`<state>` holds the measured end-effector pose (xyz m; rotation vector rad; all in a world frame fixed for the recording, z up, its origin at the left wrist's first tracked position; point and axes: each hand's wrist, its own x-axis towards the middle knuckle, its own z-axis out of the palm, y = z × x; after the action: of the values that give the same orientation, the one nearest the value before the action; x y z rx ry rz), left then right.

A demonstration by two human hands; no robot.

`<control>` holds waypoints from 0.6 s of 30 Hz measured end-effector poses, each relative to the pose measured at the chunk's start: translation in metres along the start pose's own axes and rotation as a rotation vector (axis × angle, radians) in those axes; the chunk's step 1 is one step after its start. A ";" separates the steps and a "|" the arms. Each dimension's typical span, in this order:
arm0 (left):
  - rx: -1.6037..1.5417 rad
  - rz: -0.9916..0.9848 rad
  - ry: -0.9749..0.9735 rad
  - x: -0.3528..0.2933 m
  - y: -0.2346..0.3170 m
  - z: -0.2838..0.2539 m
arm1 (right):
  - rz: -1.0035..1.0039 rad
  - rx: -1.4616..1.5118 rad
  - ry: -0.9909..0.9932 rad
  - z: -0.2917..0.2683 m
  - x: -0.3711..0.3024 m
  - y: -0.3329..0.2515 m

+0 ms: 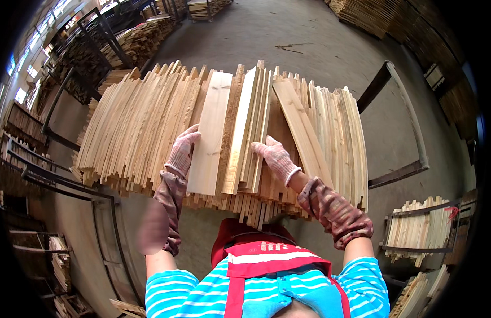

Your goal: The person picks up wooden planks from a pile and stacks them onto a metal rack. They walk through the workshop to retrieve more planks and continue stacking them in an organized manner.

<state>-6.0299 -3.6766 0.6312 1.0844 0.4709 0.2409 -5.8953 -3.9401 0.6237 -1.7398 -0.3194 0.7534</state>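
Note:
My left hand point(185, 147), in a pale knitted glove, is closed against the left edge of a wide, light wooden board point(211, 135). Beside that board, several narrower wooden boards point(249, 132) stand on edge, packed together. My gloved right hand point(277, 158) grips this group from its right side, thumb toward the boards. Between my two hands the boards are held side by side; the fingertips behind them are partly hidden. Just right of my right hand, a loose wooden board point(303, 130) lies slanted across the pile.
Rows of upright boards fill the stack to the left point(131, 127) and right point(341, 143). Metal frames flank it, one at left point(70, 140) and one at right point(415, 132). A smaller rack of boards point(418, 230) stands at the lower right. Wood scraps point(290, 49) lie on the floor beyond.

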 end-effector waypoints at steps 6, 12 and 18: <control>0.425 0.005 -0.053 -0.003 0.014 0.042 | -0.119 -0.157 -0.053 0.032 -0.029 -0.035; 1.345 0.083 0.074 0.013 0.030 0.115 | -0.285 -0.452 -0.090 0.044 -0.041 -0.038; 1.499 0.009 0.128 0.017 0.028 0.121 | -0.831 -0.733 0.270 -0.050 -0.062 -0.060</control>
<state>-5.9559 -3.7519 0.6983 2.5368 0.7792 -0.0961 -5.9007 -3.9947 0.7071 -2.0815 -1.1419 -0.2479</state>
